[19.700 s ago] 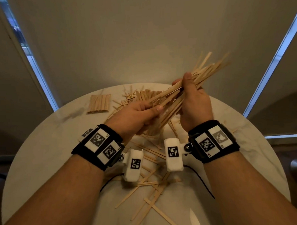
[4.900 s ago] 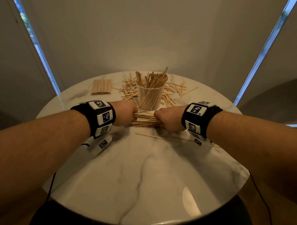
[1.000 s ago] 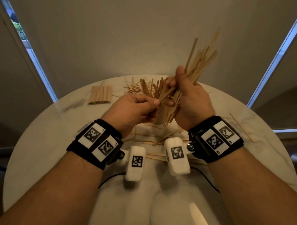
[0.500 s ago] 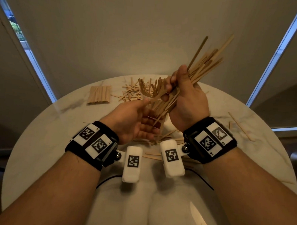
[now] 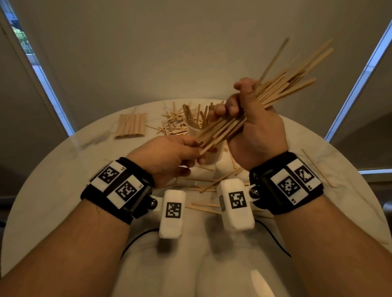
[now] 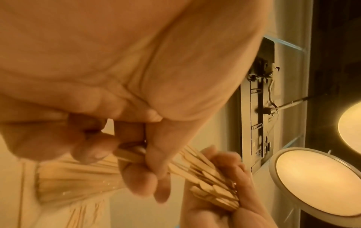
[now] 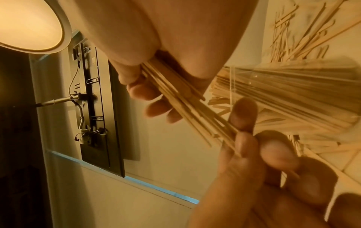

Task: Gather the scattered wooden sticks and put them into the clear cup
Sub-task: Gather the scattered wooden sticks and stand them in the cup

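Note:
My right hand grips a thick bundle of wooden sticks in the air above the table, tilted so its top fans up and to the right. My left hand pinches the bundle's lower ends between thumb and fingers. In the right wrist view the left fingers close on the stick ends. Just behind the hands stands the clear cup with several sticks upright in it; the hands hide much of it. The cup also shows beside the bundle.
Loose sticks are scattered behind and left of the cup. A neat flat stack lies at the back left. More sticks lie under my wrists, and one long stick near the right edge of the round marble table.
The bundle has tipped lower and further right in my right hand. My left hand opened under its lower ends half a second ago and now pinches them again.

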Motion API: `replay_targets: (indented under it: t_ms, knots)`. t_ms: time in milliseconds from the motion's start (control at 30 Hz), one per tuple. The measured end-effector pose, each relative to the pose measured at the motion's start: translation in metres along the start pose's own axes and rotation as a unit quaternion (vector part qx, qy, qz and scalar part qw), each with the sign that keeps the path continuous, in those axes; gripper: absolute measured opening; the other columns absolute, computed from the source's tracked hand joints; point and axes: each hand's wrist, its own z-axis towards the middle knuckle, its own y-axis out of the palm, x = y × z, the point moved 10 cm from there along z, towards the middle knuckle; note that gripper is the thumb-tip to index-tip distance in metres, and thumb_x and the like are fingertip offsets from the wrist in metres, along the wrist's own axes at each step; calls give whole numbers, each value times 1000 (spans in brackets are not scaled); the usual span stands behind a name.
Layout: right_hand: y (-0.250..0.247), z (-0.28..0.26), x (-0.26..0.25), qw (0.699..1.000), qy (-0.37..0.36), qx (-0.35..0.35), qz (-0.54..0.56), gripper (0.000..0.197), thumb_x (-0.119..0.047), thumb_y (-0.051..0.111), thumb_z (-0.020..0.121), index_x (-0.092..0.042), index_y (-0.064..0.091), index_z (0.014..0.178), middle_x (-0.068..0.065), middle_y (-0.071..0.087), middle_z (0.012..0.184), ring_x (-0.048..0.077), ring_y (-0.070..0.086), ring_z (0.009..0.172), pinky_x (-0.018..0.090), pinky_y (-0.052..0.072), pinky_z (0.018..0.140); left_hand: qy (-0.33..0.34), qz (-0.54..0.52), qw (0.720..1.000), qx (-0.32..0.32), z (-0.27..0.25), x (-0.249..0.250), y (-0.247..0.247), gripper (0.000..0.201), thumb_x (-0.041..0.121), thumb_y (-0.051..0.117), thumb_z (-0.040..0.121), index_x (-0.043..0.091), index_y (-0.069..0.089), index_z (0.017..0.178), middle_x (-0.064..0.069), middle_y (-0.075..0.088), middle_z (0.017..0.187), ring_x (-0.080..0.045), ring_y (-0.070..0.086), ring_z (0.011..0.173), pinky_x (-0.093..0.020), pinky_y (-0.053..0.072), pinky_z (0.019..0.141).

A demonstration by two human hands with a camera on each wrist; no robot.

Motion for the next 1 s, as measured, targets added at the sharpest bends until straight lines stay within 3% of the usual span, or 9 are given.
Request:
replay_targets:
  t_ms: [133,233,333,433,567,667,767,867,1000]
  knots:
    - [7,-1,-1,997,-26,-31,-59,13,-15,49,108,-10,61,104,-1,38,60,16,43,55,37,47,66,-58,-190,980,-6,-1,-8,12,38,8,42,95,-4,67,120,-19,72,98,-37,75,96,-40,64,79]
    - [9,-3,12,988,19,-71,-135,12,-14,54,105,-11,66,102,-1,46,63,16,50,60,38,46,67,-71,-267,959,-64,-4,-5,29,53,17,38,92,-9,57,135,-28,66,124,-47,65,119,-46,60,96]
    - [11,-7,28,977,78,-108,-167,11,-12,56,104,-9,67,104,2,52,68,19,54,67,41,50,72,-79,-294,949,-87,-5,-5,33,54,25,35,96,-7,56,136,-30,63,131,-47,64,120,-51,51,108]
    - [5,-8,32,967,89,-112,-211,11,-13,62,101,-11,70,108,3,61,76,22,61,75,38,54,77,-88,-297,948,-75,-4,-8,30,59,34,34,102,-8,56,137,-31,62,134,-48,64,120,-49,57,100]
    - [0,-11,44,920,116,-148,-345,13,-25,68,98,-15,71,107,3,67,77,22,68,78,41,59,80,-71,-303,947,-86,-3,-3,30,58,38,31,106,0,54,144,-28,60,139,-45,61,127,-51,58,96]
    - [-3,-12,51,905,135,-145,-377,18,-39,68,95,-22,72,101,1,64,70,24,61,66,37,55,62,-68,-237,966,-74,-4,-4,21,59,38,36,101,-1,61,137,-22,66,121,-41,64,118,-52,54,101]
    - [-6,-17,64,897,191,-164,-364,27,-40,76,88,-17,75,102,14,68,78,28,53,63,32,48,54,32,-228,973,-4,-4,17,-3,48,35,38,95,3,71,108,-16,70,103,-32,67,87,-45,53,91]
    - [-13,-30,84,851,283,-200,-395,22,-34,80,87,-15,71,89,1,55,61,16,47,50,30,45,49,131,-212,967,43,-6,37,-17,48,41,51,96,6,60,126,-21,70,125,-38,69,113,-47,52,99]
    - [-18,-43,98,804,345,-224,-428,21,-32,79,91,-17,64,90,-3,53,59,13,46,48,27,43,48,163,-183,967,66,-5,42,-14,49,48,61,97,5,63,123,-18,71,98,-40,71,105,-47,58,85]
